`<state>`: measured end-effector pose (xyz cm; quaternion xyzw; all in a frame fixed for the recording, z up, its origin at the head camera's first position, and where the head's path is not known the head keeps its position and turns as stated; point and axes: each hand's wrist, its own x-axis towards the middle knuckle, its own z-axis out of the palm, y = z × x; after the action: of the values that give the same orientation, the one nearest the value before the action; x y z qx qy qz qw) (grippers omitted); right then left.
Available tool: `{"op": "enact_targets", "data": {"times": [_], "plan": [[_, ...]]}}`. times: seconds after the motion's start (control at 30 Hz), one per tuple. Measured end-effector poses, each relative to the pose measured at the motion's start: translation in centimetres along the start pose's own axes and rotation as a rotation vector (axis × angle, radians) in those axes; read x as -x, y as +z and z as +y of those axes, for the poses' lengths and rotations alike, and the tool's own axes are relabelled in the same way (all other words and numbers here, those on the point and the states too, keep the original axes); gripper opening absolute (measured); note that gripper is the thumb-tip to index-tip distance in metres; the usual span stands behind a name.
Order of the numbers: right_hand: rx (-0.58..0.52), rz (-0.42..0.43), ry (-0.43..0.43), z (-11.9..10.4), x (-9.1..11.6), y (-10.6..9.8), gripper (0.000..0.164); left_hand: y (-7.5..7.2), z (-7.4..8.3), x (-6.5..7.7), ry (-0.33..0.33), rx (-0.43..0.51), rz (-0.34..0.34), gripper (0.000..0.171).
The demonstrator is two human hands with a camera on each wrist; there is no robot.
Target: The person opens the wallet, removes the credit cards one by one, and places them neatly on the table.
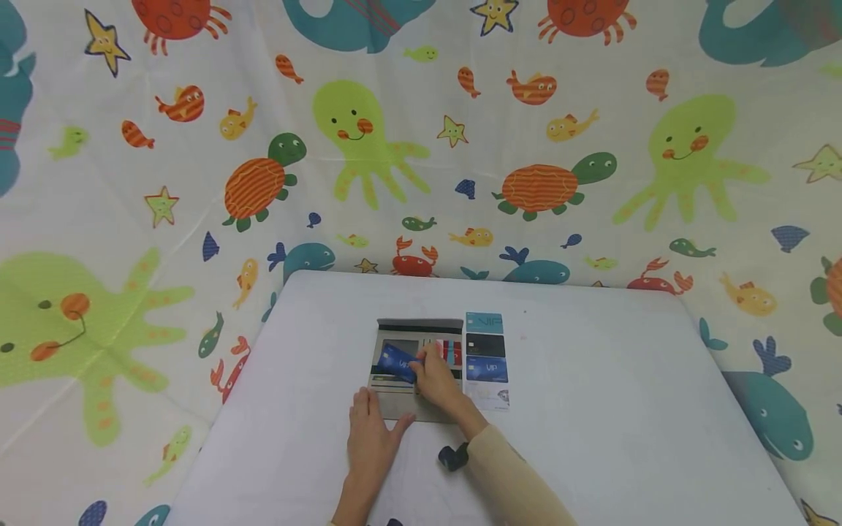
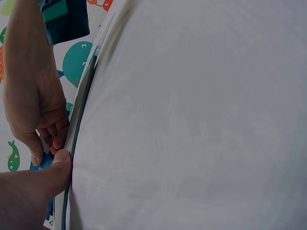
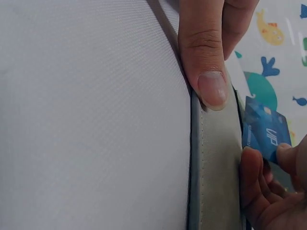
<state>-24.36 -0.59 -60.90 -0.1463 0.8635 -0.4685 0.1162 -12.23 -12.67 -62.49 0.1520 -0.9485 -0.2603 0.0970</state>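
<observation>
An opened grey wallet (image 1: pixel 395 406) lies flat on the white table, with card slots and a red-and-white card (image 1: pixel 450 351) in its upper right part. Between thumb and fingers my right hand (image 1: pixel 439 378) pinches a blue VIP card (image 1: pixel 397 361), held tilted over the wallet's left slots. My left hand (image 1: pixel 372 437) rests at the wallet's lower left edge, its thumb on the near border; the right wrist view shows that thumb (image 3: pixel 212 88) pressing the stitched edge. Whether the card's lower end is inside a slot cannot be told.
Right of the wallet, several cards stand in a column: a teal VIP card (image 1: pixel 484 323), a black card (image 1: pixel 485 345), a blue VIP card (image 1: pixel 487 370) and a whitish card (image 1: pixel 488 396). A sea-animal curtain (image 1: pixel 460 102) hangs behind the white table (image 1: pixel 605 409).
</observation>
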Motion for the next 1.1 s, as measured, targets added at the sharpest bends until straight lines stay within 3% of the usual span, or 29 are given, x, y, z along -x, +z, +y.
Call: {"op": "enact_targets", "data": {"times": [0.57, 0.8, 1.1], "plan": [[-0.220, 0.017, -0.041, 0.6, 1.9, -2.0, 0.026, 0.3, -0.2, 0.1, 0.006, -0.005, -0.008, 0.098], [-0.164, 0.028, -0.052, 0.7, 3.1, -3.7, 0.032, 0.2, -0.1, 0.1, -0.009, 0.000, -0.016, 0.100], [-0.081, 0.133, -0.038, 0.9, 4.8, -6.1, 0.027, 0.0, -0.1, 0.1, -0.021, 0.004, -0.038, 0.101]]}}
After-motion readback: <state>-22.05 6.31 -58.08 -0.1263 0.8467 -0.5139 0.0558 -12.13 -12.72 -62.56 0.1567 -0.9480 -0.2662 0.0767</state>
